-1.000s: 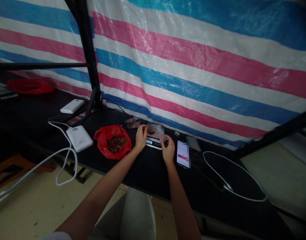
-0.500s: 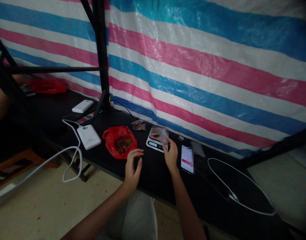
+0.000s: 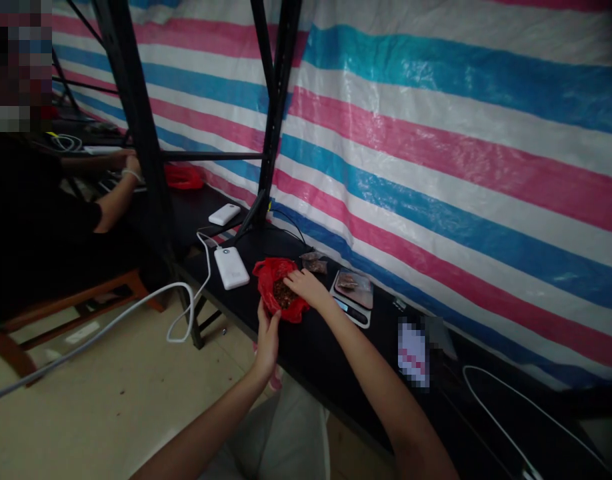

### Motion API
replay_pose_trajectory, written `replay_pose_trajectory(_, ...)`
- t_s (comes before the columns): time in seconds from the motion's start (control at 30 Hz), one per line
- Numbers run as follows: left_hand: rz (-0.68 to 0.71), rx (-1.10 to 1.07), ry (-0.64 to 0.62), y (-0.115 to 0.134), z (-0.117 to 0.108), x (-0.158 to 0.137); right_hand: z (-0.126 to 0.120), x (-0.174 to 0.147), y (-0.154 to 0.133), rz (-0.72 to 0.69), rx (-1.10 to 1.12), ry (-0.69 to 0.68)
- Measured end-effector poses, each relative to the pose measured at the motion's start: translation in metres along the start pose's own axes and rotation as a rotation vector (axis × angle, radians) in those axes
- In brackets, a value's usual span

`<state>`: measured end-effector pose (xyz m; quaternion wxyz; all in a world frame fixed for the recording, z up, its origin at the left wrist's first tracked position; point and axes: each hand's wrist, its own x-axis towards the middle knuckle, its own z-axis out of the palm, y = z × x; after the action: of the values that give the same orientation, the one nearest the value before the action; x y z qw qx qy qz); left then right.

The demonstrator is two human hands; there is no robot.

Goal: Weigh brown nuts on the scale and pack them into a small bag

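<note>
Red bag (image 3: 267,284) on your black counter (image 3: 309,353), striped sheeting (image 3: 436,167) behind
Your left fingers (image 3: 261,316) grip its near side; your right fingers (image 3: 293,279) dip inside, grasp unclear.

Carrier bag (image 3: 269,272): thin, crinkled plastic, looked glossy. Tarpaulin (image 3: 436,173), far: plastic sheeting, shone in patches. Nearer power bank (image 3: 233,269), left: looked smooth, plastic. Tabletop (image 3: 313,350): looked matt. Seat frame (image 3: 121,285), left: looked wooden.

Left hand (image 3: 269,333) upright, thumb apart from fingers; right hand (image 3: 307,288) pointing leftward, palm down; forearms slanted inward.
</note>
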<state>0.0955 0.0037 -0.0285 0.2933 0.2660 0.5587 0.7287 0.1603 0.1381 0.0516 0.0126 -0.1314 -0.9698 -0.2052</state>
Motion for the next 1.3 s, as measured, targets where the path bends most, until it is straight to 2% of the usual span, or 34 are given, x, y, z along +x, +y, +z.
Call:
replay_pose_trajectory(0.1, 0.038, -0.007, -0.050, 0.000, 0.005, -0.003, -0.001, -0.001, -0.003, -0.040, 0.015, -0.034)
replay_pose_trajectory(0.2, 0.066, -0.029, -0.033, -0.002, 0.009, -0.001, -0.006, -0.006, -0.009, -0.041, 0.080, -0.087)
replay_pose_trajectory(0.33, 0.088, -0.067, -0.007, -0.002, 0.014, 0.004, -0.013, -0.013, -0.013, 0.043, 0.198, -0.130)
replay_pose_trajectory(0.43, 0.090, -0.111, -0.012, 0.001, 0.018, 0.008, -0.013, -0.017, -0.013, 0.122, 0.351, -0.112)
replay_pose_trajectory(0.57, 0.057, -0.175, -0.032, 0.005, 0.020, 0.012, -0.004, -0.018, -0.014, 0.216, 0.644, -0.010)
replay_pose_trajectory(0.77, 0.089, -0.103, -0.023, 0.006, 0.012, 0.014, 0.021, -0.020, -0.019, 0.405, 1.281, 0.198)
replay_pose_trajectory(0.87, 0.202, 0.002, 0.007, 0.012, 0.008, 0.010, 0.022, -0.028, -0.019, 0.458, 1.445, 0.343)
replay_pose_trajectory(1.0, 0.442, 0.211, 0.025, 0.034, 0.010, 0.003, 0.015, -0.053, -0.008, 0.553, 1.542, 0.501)
replay_pose_trajectory(1.07, 0.547, 0.290, -0.063, 0.047, 0.018, 0.005, 0.012, -0.073, 0.000, 0.640, 1.554, 0.574)
replay_pose_trajectory(1.13, 0.635, 0.357, -0.213, 0.058, 0.034, 0.013, 0.011, -0.099, 0.009, 0.738, 1.541, 0.646)
replay_pose_trajectory(1.2, 0.715, 0.425, -0.391, 0.064, 0.056, 0.027, 0.011, -0.127, 0.018, 0.841, 1.506, 0.713)
replay_pose_trajectory(1.3, 0.830, 0.564, -0.684, 0.064, 0.102, 0.050, 0.015, -0.169, 0.026, 0.962, 1.446, 0.797)
